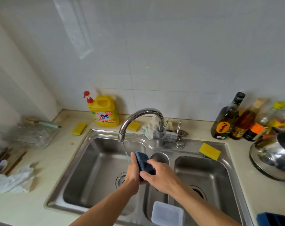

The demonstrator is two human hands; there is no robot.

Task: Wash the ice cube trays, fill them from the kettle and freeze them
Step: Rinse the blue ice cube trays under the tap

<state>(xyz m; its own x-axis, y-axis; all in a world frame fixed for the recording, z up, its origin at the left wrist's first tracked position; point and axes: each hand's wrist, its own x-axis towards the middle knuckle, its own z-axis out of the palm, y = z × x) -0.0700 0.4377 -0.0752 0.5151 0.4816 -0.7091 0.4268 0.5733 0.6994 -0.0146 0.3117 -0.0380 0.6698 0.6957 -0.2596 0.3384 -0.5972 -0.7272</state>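
Just below the faucet's [143,115] spout, over the sink [83,168], both hands grasp a dark blue ice cube tray [145,162]: the left hand [132,173] wraps its near end, and the right hand [161,175] curls over its face. The wet tray could likely slip and drop into the sink. Counted: two blue trays, with a second tray [272,219] far right of the faucet; three yellow sponges [78,128] [134,125] [209,151] around the faucet; one kettle [272,155] to its right.
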